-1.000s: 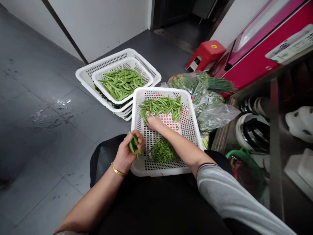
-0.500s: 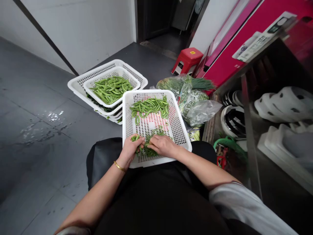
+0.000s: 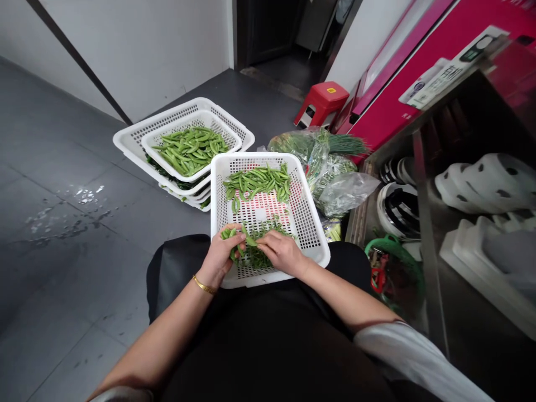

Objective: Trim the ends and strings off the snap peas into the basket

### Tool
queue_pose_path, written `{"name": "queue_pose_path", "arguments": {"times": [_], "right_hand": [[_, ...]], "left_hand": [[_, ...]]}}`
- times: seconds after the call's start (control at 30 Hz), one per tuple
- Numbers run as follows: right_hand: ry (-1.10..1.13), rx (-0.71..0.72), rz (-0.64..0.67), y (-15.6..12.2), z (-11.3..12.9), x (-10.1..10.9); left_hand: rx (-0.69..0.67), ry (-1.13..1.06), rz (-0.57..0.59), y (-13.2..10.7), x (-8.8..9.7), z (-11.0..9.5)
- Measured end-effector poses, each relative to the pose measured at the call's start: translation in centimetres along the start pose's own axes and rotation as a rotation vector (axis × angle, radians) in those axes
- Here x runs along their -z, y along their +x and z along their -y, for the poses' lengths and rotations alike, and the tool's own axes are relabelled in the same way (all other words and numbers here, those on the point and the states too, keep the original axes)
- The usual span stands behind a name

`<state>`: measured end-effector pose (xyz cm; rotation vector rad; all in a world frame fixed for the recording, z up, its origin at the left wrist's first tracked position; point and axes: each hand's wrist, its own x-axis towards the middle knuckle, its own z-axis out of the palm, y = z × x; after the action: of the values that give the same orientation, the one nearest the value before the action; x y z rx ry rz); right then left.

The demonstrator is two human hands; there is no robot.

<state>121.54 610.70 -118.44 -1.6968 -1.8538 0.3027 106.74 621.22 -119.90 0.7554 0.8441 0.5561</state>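
On my lap rests a white perforated basket [image 3: 312,223]. Whole pea pods [image 3: 259,183] lie in its far half, and small green trimmings [image 3: 268,226] are scattered in the near half. My left hand [image 3: 221,251] is closed around several pea pods [image 3: 231,235]. Between the two hands stretches a single pea pod [image 3: 250,239]; the fingertips of my right hand [image 3: 282,252] pinch its right end, and its other end is at my left fingers. Both hands are over the near part of the basket.
Stacked white baskets [image 3: 125,139] stand on the floor at the left, the top one holding many pods [image 3: 192,149]. Bagged greens [image 3: 335,173] lie to the right, before a red stool [image 3: 324,97]. A metal shelf [image 3: 431,245] and a green basket [image 3: 389,245] flank my right side.
A pea pod now shows stretched between my hands, where the fingers hid it before. My right hand has shifted slightly right, away from the left one.
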Motion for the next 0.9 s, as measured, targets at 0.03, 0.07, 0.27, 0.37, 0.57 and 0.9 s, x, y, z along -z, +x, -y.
{"name": "queue_pose_path", "arguments": {"times": [0.03, 0.07, 0.27, 0.37, 0.57, 0.9], "right_hand": [[0.053, -0.036, -0.001, 0.1, 0.2, 0.1], [0.114, -0.054, 0.02, 0.3, 0.4, 0.3], [0.618, -0.153, 0.278, 0.8, -0.5, 2.5], [0.731, -0.422, 0.01, 0.7, -3.7, 4.1], [0.161, -0.266, -0.117, 0.7, -4.5, 4.9], [-0.047, 0.203, 0.385, 1.9, -0.7, 2.4]], "left_hand": [[0.003, 0.004, 0.004, 0.1, 0.1, -0.1], [0.02, 0.02, 0.022, 0.1, 0.1, -0.2], [0.175, 0.134, 0.215, -0.1, 0.2, -0.9], [0.192, 0.17, 0.197, -0.3, 0.3, -1.2], [0.244, 0.196, 0.247, 0.0, 0.5, -0.8], [-0.179, 0.742, 0.502, -1.5, 0.0, -1.6]]}}
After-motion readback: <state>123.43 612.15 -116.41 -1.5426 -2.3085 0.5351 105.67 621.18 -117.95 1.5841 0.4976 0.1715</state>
